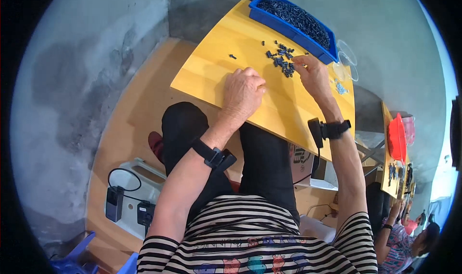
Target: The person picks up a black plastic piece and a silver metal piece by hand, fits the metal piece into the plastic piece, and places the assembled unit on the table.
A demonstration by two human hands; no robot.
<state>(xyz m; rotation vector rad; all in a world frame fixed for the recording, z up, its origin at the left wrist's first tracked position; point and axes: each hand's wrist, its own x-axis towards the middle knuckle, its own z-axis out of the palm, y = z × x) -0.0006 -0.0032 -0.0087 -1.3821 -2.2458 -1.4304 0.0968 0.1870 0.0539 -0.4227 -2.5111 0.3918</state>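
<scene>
On the yellow table, my left hand (243, 92) rests near the front edge with its fingers curled closed. Whatever it may hold is hidden. My right hand (314, 76) reaches to the right side of a loose pile of small black cylindrical parts (282, 63). Its thumb and fingers are pinched together at the pile's edge; what lies between the fingertips is too small to make out. One single black part (232, 56) lies apart, beyond my left hand. Behind the pile stands a blue tray (293, 32) filled with many more such parts.
Clear plastic containers (347, 62) stand right of the tray, near a small heap of pale blue-white pieces (341, 88). A cable hangs from the band on my right wrist (332, 129). Further right, another person (409, 242) sits by a table with a red basket (397, 138).
</scene>
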